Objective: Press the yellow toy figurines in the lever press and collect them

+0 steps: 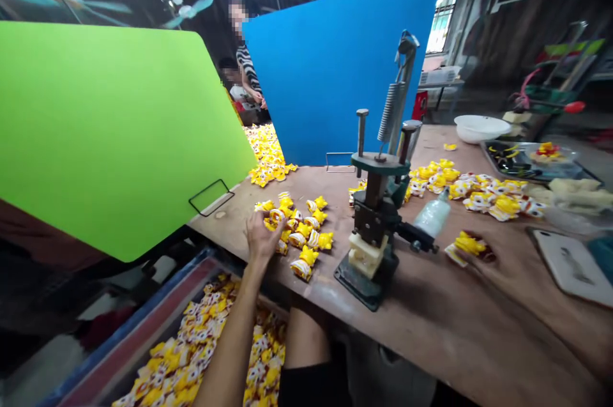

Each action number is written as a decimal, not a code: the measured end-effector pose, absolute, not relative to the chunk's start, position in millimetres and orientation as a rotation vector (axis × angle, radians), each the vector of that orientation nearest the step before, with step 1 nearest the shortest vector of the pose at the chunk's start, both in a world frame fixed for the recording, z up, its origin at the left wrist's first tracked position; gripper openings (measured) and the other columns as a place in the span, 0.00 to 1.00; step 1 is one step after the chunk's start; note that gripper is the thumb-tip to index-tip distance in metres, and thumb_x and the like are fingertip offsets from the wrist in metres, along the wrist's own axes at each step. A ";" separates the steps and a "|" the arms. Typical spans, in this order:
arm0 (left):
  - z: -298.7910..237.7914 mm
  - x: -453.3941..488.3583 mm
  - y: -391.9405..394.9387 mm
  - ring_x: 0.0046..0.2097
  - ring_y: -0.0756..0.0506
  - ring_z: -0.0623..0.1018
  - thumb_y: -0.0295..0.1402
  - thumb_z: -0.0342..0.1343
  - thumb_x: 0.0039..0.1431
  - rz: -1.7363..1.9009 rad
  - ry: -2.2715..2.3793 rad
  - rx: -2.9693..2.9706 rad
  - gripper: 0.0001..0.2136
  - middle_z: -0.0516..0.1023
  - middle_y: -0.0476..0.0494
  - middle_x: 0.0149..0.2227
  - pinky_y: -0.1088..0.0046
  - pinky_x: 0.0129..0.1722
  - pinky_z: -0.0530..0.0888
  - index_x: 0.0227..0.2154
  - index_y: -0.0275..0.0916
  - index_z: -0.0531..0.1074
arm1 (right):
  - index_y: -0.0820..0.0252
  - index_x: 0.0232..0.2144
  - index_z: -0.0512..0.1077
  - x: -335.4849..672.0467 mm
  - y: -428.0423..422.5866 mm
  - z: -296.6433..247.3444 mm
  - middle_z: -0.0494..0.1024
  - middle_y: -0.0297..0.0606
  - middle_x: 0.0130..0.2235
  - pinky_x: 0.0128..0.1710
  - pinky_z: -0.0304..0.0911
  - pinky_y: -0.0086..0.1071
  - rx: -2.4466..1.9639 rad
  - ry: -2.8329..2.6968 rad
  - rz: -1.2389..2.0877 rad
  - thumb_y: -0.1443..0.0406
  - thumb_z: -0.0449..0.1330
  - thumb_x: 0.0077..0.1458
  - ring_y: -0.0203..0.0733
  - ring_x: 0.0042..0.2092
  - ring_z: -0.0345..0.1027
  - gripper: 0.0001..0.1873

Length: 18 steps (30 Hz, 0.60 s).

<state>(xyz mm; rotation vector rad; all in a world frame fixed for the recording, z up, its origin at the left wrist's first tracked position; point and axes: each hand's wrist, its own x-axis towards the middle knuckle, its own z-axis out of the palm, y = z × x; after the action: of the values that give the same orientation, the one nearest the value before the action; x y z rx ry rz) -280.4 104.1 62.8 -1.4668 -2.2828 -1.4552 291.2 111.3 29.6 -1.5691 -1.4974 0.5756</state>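
Note:
My left hand point(262, 236) reaches onto the wooden table point(431, 311) and its fingers close on a yellow toy piece at the left edge of a small pile of yellow toy pieces point(301, 231). My right hand point(498, 266) lies on the table at the right, fingers curled round a yellow toy piece point(469, 244). Between the hands stands a green hand press point(376, 215) with a spring, a lever and a pale handle point(432, 215). A cream block sits in its jaw.
A larger heap of yellow pieces point(479, 190) lies behind the press. A white bowl point(481, 128), a dark tray point(531, 161) and a white board point(572, 264) are at the right. Green point(110, 132) and blue point(335, 62) panels stand behind. A bin of yellow pieces point(191, 356) sits below. Two people are beyond.

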 end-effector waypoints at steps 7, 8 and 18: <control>52.8 -168.8 -0.1 0.55 0.37 0.82 0.50 0.65 0.64 -1.904 -2.087 -1.732 0.31 0.79 0.34 0.56 0.54 0.59 0.80 0.64 0.42 0.67 | 0.46 0.49 0.81 178.3 -1.6 55.5 0.84 0.49 0.57 0.56 0.77 0.55 -1.318 -1.109 1.433 0.44 0.79 0.47 0.65 0.57 0.81 0.30; 42.6 -142.2 -24.7 0.55 0.38 0.83 0.47 0.68 0.63 -1.976 -2.054 -2.027 0.35 0.79 0.34 0.59 0.57 0.57 0.82 0.69 0.45 0.64 | 0.49 0.49 0.80 156.0 -8.0 59.4 0.84 0.48 0.56 0.58 0.77 0.54 -1.248 -1.070 1.500 0.45 0.79 0.49 0.63 0.58 0.80 0.30; 1.6 -67.1 -34.5 0.56 0.38 0.85 0.39 0.68 0.65 -2.265 -2.025 -1.900 0.24 0.82 0.35 0.57 0.59 0.56 0.85 0.61 0.43 0.71 | 0.58 0.48 0.80 76.9 12.4 48.6 0.86 0.43 0.51 0.50 0.79 0.38 -0.961 -1.068 1.471 0.49 0.79 0.53 0.49 0.49 0.83 0.28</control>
<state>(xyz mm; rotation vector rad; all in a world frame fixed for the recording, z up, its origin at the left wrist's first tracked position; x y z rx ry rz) -67.1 -34.5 1.6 -1.9004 -2.0245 -2.2651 76.9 12.4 48.6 -0.9609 -1.0682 1.4708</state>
